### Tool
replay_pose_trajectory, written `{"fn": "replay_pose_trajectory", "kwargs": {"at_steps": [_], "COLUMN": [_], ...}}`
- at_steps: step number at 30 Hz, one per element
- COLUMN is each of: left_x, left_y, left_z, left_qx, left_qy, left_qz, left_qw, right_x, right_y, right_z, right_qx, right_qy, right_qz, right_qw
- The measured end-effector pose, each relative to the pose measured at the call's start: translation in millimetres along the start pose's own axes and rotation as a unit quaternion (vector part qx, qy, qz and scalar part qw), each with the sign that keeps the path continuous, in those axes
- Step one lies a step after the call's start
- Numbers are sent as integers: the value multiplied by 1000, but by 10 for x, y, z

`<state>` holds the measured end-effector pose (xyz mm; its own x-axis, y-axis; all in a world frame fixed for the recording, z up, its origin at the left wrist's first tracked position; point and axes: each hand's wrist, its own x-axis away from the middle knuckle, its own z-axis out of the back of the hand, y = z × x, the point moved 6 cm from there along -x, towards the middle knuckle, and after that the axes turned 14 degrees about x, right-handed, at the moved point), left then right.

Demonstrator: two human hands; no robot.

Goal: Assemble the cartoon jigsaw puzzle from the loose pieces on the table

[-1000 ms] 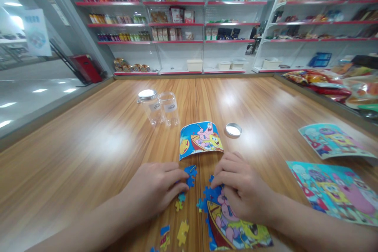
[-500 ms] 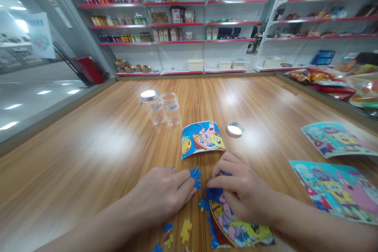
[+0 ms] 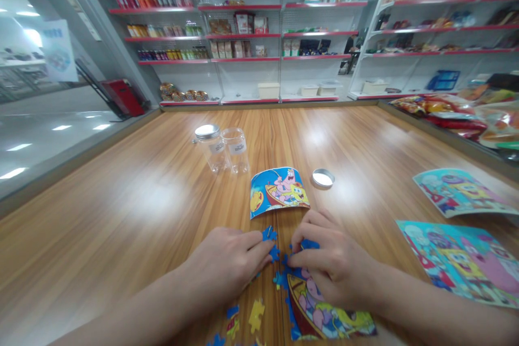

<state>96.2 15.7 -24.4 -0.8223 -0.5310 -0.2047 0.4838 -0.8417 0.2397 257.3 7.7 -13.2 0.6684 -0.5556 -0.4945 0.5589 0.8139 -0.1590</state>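
A partly joined jigsaw puzzle (image 3: 312, 313) with a cartoon boat scene lies flat on the wooden table. Over its upper part rests my right hand (image 3: 332, 259), fingers curled and tips pressed on blue puzzle pieces at the upper left edge. Just left of it, my left hand (image 3: 233, 257) has its fingers closed on a small joined group of blue puzzle pieces (image 3: 270, 235); part of that group is hidden beneath the fingers. Loose pieces lie nearer to me, among them a yellow puzzle piece (image 3: 256, 315) and a red-and-blue one (image 3: 232, 321). Behind the hands is the matching picture card (image 3: 279, 192).
Two clear plastic jars stand back left, a lidded jar (image 3: 214, 151) beside an open jar (image 3: 237, 154). A metal lid (image 3: 323, 178) lies right of the card. Two other cartoon sheets (image 3: 462, 259) are at the right. Snack bags (image 3: 441, 111) sit past the table's right edge; shelves stand behind.
My left hand has edged slightly right with the blue pieces, and more of that group shows. The right fingertips have shifted a little, uncovering more blue at the puzzle's upper edge.
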Motion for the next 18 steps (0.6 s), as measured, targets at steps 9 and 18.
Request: {"fn": "replay_pose_trajectory", "kwargs": {"at_steps": [9, 18], "left_x": [-20, -18], "left_y": [-54, -17], "left_z": [11, -9], "left_qx": [92, 29], "left_qy": [-27, -4], "left_qz": [55, 6], "left_qw": [994, 1000], "right_x": [0, -1], "right_y": [4, 25], "right_z": [-7, -32], "right_qx": [0, -3], "right_qy": [-14, -11], "right_qz": [3, -5], "right_qw": [1000, 1000]}}
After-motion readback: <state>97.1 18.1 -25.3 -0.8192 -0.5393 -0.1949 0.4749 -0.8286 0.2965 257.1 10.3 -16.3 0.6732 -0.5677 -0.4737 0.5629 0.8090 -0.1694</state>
